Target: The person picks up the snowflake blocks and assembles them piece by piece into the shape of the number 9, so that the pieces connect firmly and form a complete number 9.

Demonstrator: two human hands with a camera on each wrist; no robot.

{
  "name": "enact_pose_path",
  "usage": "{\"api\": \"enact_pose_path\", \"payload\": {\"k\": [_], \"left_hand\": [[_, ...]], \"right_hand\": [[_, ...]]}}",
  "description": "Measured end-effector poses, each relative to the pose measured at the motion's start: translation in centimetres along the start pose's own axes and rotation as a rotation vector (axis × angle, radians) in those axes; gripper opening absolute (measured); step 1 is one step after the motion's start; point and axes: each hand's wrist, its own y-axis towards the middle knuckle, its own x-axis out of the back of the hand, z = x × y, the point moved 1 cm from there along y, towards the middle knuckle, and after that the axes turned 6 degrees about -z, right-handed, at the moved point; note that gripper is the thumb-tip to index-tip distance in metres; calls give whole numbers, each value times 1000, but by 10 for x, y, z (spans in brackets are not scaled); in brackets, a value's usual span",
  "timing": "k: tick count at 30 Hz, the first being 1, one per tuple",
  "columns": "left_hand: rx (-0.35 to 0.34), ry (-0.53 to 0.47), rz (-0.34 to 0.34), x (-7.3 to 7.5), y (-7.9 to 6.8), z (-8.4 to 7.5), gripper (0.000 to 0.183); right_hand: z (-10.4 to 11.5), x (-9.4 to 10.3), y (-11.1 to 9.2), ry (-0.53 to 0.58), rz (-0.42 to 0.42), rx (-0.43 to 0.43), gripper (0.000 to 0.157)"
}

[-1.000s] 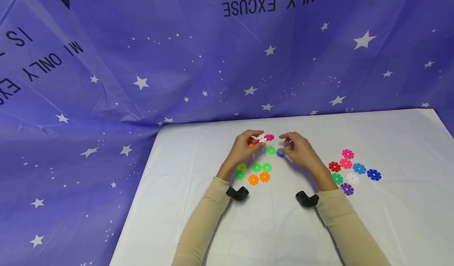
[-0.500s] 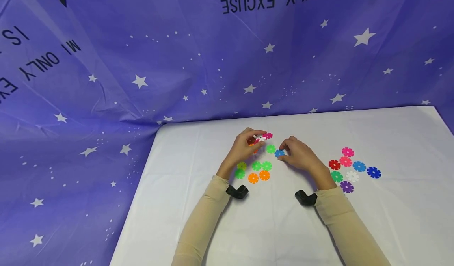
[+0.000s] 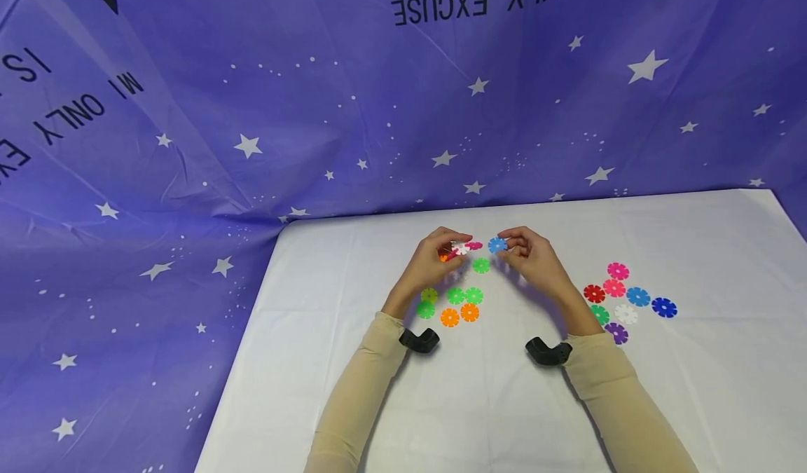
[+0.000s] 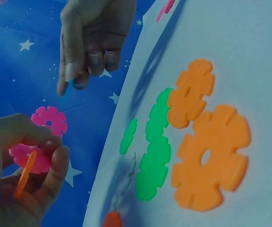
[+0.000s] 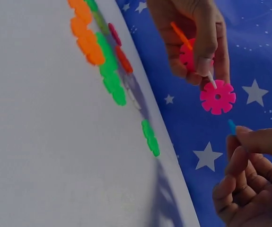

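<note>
My left hand [image 3: 431,263] holds a small chain of notched, flower-shaped plastic discs slotted together. Its outer pink disc [image 5: 225,105] sticks out past the fingertips, joined to a white disc [image 5: 212,81] seen edge-on. Another pink disc [image 4: 37,161] and an orange disc [image 4: 24,178] sit partly behind the fingers. Facing it, my right hand [image 3: 532,259] pinches a light blue disc [image 3: 497,245] between thumb and index finger. A narrow gap separates the blue disc from the outer pink one. Both hands are raised above the table.
A green disc [image 3: 481,265] lies on the white tablecloth [image 3: 479,403] below the hands. Nearer lie more green discs [image 3: 456,296] and orange discs [image 3: 469,312]. To the right is a mixed group with a dark blue disc [image 3: 665,307]. A purple starry cloth [image 3: 378,108] hangs behind.
My right hand has picked up the light blue disc from the table and raised it level with the chain. The left hand stays nearly in place, its chain slightly turned.
</note>
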Motion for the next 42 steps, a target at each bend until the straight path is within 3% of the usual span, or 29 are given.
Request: {"api": "enact_pose_path", "payload": {"k": [8,12,19,28,34,42], "left_hand": [[30,-38,15,1,-1,1,33],[43,-60,18,1,-1,0,32],[43,-84,10,-2,0,2,28],[42,-94,18,-6,-1,5,26],[84,-165,8,-8,-1,3,21],[94,-216,41,6,-6,-29,23]], "right_hand": [[4,-3,-1,208,39,-3,37],[3,-6,0,250,60,-7,37],[3,-10,-1,247,50,-58,38],[3,-13,-2,326,80,-123,42],[1,-12,-2,282,109,-134,43],[1,-12,-2,220,160,-92,39]]}}
